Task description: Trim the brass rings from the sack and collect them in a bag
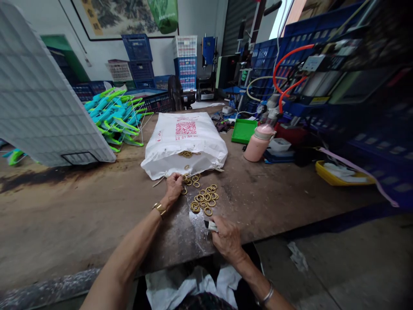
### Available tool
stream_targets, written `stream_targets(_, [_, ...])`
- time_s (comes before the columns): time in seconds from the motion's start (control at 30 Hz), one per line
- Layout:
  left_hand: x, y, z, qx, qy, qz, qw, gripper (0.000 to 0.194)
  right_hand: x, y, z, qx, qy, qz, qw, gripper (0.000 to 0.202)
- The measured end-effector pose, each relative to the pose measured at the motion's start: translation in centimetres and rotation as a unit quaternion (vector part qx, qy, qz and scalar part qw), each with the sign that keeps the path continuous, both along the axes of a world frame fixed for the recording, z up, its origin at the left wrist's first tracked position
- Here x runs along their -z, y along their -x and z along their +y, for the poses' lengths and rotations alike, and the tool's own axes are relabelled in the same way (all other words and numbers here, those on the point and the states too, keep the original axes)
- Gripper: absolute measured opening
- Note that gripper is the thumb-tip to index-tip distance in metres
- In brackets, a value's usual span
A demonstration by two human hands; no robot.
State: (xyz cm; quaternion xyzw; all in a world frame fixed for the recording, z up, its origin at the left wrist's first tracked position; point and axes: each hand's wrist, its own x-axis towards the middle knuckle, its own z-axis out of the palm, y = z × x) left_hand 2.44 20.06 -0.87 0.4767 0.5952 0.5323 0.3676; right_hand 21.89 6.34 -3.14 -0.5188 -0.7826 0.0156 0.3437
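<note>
Brass-coloured rings [206,196] lie in a loose cluster on the wooden table, with more spread toward a white woven sack [201,125]. The sack lies flat, its open mouth facing me, and similar rings show inside. My left hand [174,186], with a gold watch at its wrist, is at the sack's front edge beside the nearest rings. Its fingers are closed together; what they pinch cannot be made out. Closed in my right hand [227,239], just in front of the cluster, is a small dark-bladed tool [212,226] with a white-wrapped handle.
At left stand a white ribbed panel [58,112] and a pile of turquoise and green plastic parts [116,116]. To the right are a pink bottle [257,144], a green tray [243,131], a yellow tray [342,178] and a machine with orange hoses [279,64].
</note>
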Motion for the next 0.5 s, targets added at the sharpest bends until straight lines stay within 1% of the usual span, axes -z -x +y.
stream_targets(0.1, [0.0,-0.4,-0.7,0.006,0.007,-0.027,1.0,0.014,0.0,0.0,0.0,0.0,-0.002,-0.003,1.0,0.026])
stream_targets(0.23, [-0.3,-0.5,-0.9,0.0,0.01,-0.049,0.999,0.011,-0.2,0.0,0.0,-0.003,-0.005,0.0,1.0,0.026])
stream_targets(0.33, [-0.3,0.1,-1.2,-0.019,0.009,-0.054,0.998,0.012,-0.1,0.0,0.0,0.0,-0.001,-0.001,1.0,0.026])
stream_targets(0.5, [0.3,1.4,-2.6,-0.05,0.007,-0.068,0.996,0.014,0.2,-0.1,-0.1,0.003,0.007,-0.006,1.0,0.026])
